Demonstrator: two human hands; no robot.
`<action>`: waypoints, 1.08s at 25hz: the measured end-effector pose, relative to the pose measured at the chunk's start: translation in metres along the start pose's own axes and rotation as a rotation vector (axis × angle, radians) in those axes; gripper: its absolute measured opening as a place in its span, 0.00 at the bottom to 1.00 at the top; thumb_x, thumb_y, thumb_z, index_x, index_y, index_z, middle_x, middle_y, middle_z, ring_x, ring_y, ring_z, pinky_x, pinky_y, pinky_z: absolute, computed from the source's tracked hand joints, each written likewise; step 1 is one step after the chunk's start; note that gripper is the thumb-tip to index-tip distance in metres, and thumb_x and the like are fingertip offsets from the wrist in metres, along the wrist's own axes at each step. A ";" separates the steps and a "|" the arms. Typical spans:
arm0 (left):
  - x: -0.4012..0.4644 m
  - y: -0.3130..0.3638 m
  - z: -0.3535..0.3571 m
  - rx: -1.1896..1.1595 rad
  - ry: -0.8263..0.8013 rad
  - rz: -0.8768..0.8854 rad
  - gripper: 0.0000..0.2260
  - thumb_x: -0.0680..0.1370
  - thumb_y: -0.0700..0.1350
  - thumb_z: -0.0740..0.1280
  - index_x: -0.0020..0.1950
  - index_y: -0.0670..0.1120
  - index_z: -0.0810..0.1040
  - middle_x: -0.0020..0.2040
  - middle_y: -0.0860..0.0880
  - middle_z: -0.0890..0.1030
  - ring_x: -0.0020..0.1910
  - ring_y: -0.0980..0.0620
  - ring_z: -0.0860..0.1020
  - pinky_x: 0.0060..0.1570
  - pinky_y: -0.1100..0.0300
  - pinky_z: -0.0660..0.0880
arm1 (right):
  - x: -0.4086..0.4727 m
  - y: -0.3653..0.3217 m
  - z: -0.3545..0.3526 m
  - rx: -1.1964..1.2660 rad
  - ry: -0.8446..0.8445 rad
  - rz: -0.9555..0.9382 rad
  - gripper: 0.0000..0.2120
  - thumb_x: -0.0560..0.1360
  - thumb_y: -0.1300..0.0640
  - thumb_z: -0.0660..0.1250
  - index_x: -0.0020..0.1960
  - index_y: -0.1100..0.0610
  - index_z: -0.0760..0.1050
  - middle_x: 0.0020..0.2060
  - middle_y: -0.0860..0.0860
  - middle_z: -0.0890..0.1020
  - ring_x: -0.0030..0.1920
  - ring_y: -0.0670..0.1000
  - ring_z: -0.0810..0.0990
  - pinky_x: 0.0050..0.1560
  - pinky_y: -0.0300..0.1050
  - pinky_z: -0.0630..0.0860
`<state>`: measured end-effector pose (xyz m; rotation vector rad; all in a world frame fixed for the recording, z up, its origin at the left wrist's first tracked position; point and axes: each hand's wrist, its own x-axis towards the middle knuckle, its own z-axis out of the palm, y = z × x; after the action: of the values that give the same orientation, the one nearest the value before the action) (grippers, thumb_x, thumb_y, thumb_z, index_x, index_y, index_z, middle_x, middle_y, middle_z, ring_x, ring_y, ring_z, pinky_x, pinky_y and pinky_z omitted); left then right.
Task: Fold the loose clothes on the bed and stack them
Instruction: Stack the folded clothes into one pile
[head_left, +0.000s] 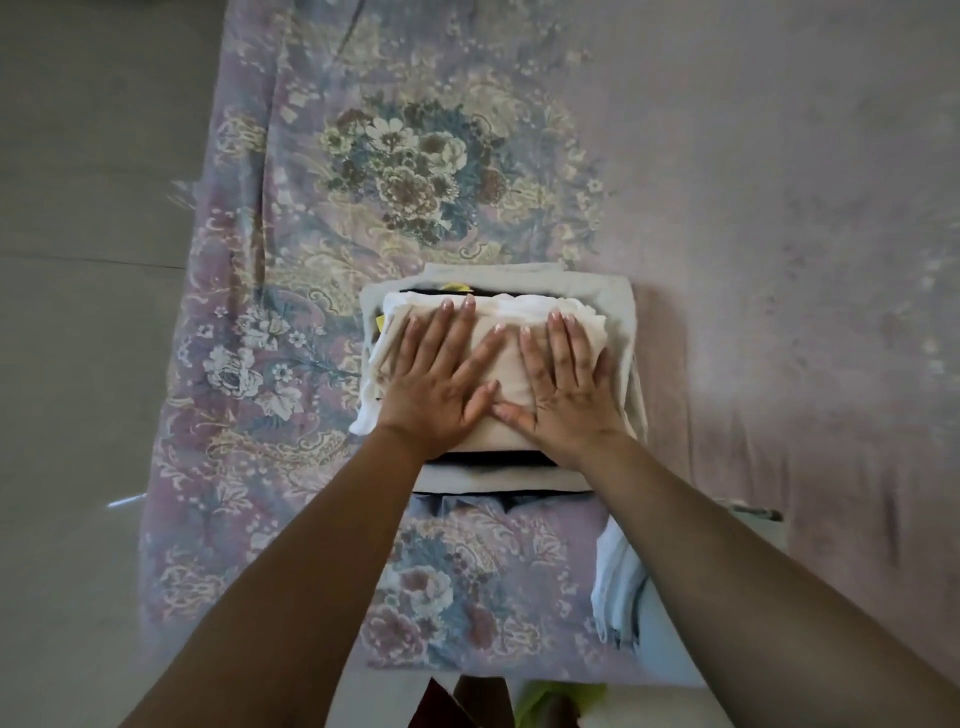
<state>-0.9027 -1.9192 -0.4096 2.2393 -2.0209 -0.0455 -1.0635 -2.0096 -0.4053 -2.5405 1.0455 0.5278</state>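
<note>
Press down evenly with the flat, spread-fingered left hand and right hand — grasping nothing — smoothing the cream top garment outward, keeping the stack square.

Nope, nothing readable here. No words, labels, brand tags, numbers or signs show up anywhere, at least none sharp enough to make out.
</note>
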 end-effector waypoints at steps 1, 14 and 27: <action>0.001 0.006 -0.008 0.012 -0.035 -0.005 0.23 0.79 0.53 0.58 0.73 0.47 0.64 0.73 0.38 0.63 0.72 0.36 0.61 0.71 0.41 0.51 | -0.005 -0.001 -0.005 0.015 0.009 -0.003 0.40 0.73 0.29 0.46 0.67 0.43 0.21 0.73 0.50 0.28 0.71 0.49 0.24 0.69 0.62 0.30; -0.084 0.261 -0.022 -0.833 -0.628 -0.843 0.50 0.66 0.65 0.72 0.76 0.40 0.52 0.73 0.41 0.59 0.73 0.43 0.57 0.70 0.52 0.59 | -0.239 0.166 0.056 0.958 -0.161 0.512 0.50 0.71 0.48 0.72 0.78 0.57 0.41 0.77 0.53 0.49 0.77 0.53 0.48 0.75 0.53 0.54; -0.090 0.266 0.034 -1.276 -0.498 -1.116 0.32 0.61 0.57 0.79 0.59 0.45 0.77 0.55 0.48 0.81 0.49 0.53 0.79 0.43 0.61 0.78 | -0.207 0.162 0.088 1.665 -0.361 0.720 0.13 0.67 0.57 0.76 0.50 0.57 0.79 0.44 0.53 0.85 0.43 0.49 0.85 0.44 0.44 0.79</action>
<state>-1.1791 -1.8582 -0.4189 2.0132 -0.1798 -1.5257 -1.3357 -1.9562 -0.4144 -0.5952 1.3280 0.0870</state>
